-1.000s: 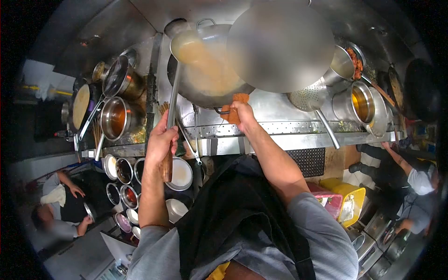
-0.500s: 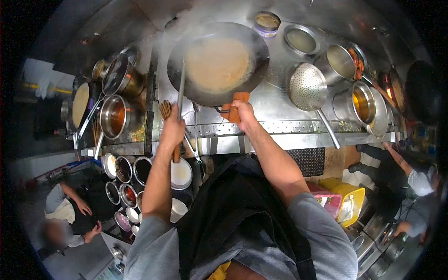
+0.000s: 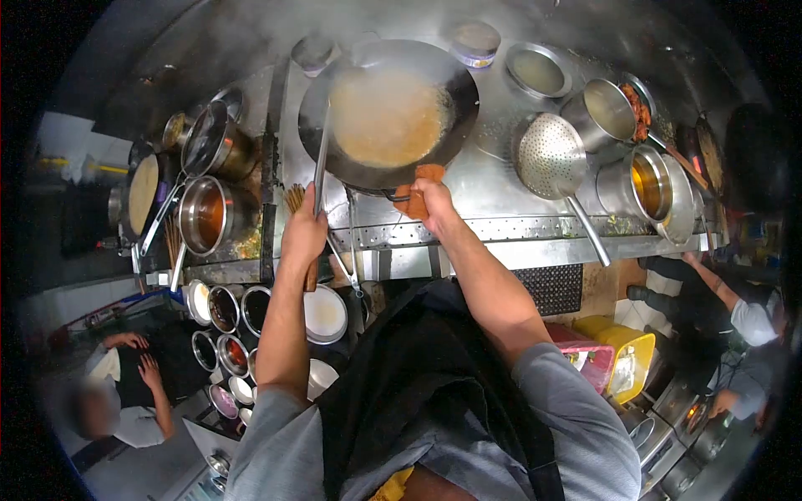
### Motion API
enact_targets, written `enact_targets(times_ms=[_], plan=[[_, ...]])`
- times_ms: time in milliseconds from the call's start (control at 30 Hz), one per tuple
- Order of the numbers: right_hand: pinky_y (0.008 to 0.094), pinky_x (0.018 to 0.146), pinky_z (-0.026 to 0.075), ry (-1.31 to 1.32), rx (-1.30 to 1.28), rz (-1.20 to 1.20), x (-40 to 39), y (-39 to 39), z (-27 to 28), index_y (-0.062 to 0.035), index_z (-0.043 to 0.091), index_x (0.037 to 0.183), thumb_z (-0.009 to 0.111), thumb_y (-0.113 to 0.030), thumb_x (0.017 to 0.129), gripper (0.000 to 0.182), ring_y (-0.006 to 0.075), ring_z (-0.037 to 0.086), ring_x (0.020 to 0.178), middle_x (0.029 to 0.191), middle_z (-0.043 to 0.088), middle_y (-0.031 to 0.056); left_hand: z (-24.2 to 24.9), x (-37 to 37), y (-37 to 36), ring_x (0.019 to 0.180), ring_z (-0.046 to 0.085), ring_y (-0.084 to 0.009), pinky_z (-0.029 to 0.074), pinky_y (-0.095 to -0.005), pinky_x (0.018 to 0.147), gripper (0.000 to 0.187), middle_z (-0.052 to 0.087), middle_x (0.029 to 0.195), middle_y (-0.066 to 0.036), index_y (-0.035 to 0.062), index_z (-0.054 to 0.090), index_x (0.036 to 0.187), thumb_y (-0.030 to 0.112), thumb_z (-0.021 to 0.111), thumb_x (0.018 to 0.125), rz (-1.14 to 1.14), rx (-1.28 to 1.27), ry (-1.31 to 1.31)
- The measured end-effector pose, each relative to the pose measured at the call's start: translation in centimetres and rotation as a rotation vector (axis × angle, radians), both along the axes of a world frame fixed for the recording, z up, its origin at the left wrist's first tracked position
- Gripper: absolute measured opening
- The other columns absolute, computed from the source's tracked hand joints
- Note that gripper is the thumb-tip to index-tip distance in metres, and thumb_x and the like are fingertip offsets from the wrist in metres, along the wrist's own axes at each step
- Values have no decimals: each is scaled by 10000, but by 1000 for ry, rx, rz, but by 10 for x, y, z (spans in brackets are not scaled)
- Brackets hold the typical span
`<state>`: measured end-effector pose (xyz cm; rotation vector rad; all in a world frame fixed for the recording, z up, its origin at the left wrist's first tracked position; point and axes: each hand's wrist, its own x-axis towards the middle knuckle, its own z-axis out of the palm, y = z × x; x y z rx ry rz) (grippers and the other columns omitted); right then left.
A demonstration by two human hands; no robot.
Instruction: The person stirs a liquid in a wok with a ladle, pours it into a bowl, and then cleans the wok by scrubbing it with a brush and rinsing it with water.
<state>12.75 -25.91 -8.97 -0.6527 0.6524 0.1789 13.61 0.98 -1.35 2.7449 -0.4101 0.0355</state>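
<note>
A large dark wok (image 3: 459,108) stands on the stove, with steaming light-brown liquid (image 3: 388,121) in it. My right hand (image 3: 434,204) is closed on the wok's looped handle through a folded orange-brown cloth (image 3: 409,200). In my left hand (image 3: 304,234) is a long metal utensil (image 3: 322,154) with a wooden grip end below my fist. Its far end reaches into the wok's left side, where steam hides its head. Just left of that hand, a bundle of thin wooden sticks (image 3: 294,197) shows. Metal tongs (image 3: 353,250) hang at the counter's front edge.
Right of the wok lie a perforated skimmer (image 3: 551,156), a metal bowl (image 3: 539,71) and several pots (image 3: 600,113). More pots (image 3: 207,215) stand at left. Below left are several sauce containers (image 3: 224,307). A yellow bin (image 3: 632,363) is at lower right. Other people work on both sides.
My left hand and the utensil have shifted slightly left and down. Steam has drifted, revealing a container behind the wok. The person at left has raised their hands.
</note>
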Motion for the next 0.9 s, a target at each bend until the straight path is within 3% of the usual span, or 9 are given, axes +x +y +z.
enact_targets(times_ms=[133, 200, 233, 300, 467, 533, 700, 833, 900], plan=[[541, 705, 605, -12, -6, 31, 0, 1, 1, 47, 476, 1076, 544, -35, 812, 285, 352, 657, 840, 974, 593, 192, -16, -13, -6, 502, 574, -197, 505, -360, 482, 641, 633, 749, -120, 123, 282, 1525, 125, 537, 936, 57, 44, 121], [532, 730, 600, -25, -24, 30, 2, 0, -4, 47, 461, 1095, 536, -55, 821, 301, 358, 657, 853, 990, 596, 206, -6, -31, -27, 445, 498, -168, 441, -345, 420, 542, 560, 686, -48, 163, 357, 1478, 124, 509, 959, 299, -768, 822], [532, 732, 600, -17, -16, 28, 3, 0, -10, 51, 464, 1086, 537, -56, 821, 295, 360, 658, 846, 980, 600, 208, 9, -32, -32, 445, 498, -168, 441, -345, 420, 542, 560, 686, -48, 163, 357, 1478, 124, 509, 959, 297, -767, 824], [532, 734, 599, -7, -14, 24, 4, 1, -21, 54, 467, 1078, 537, -57, 820, 290, 363, 659, 838, 970, 603, 210, 36, -31, -40, 425, 433, -118, 348, -279, 369, 510, 474, 659, -4, 160, 359, 1444, 104, 518, 963, 561, -1537, 1306], [527, 744, 600, -28, 2, 42, 3, -1, -13, 62, 465, 1078, 541, -54, 816, 296, 367, 659, 842, 971, 604, 214, 52, -28, -44, 381, 382, -98, 316, -273, 352, 433, 449, 653, 10, 201, 393, 1397, 100, 488, 986, 566, -1595, 1279], [527, 745, 601, -14, 3, 50, 2, -2, -11, 63, 464, 1081, 542, -52, 815, 300, 367, 659, 849, 979, 602, 214, 64, -26, -37, 373, 380, -102, 319, -275, 352, 394, 448, 653, 12, 198, 428, 1372, 105, 475, 992, 432, -1606, 1275], [522, 743, 604, -28, -5, 50, 3, -2, -13, 65, 461, 1096, 549, -49, 813, 317, 367, 656, 866, 1000, 597, 212, 90, -25, -34, 429, 413, -81, 347, -229, 364, 681, 479, 680, -10, 124, 267, 1539, -1, 495, 909, 302, -1342, 993], [515, 721, 602, 13, -2, 32, 2, 0, 1, 61, 483, 1068, 528, -31, 820, 268, 360, 669, 849, 976, 610, 205, 100, -18, -30, 561, 460, -56, 387, -212, 390, 736, 516, 754, 13, 90, 263, 1539, -41, 493, 852, 342, -1177, 797], [513, 704, 598, 45, -10, 18, 2, 0, 7, 48, 505, 1034, 505, -11, 826, 217, 355, 680, 837, 962, 624, 197, 100, -13, -28, 540, 452, -59, 385, -212, 391, 732, 514, 745, 12, 91, 267, 1538, -39, 494, 854, 333, -1139, 773]])
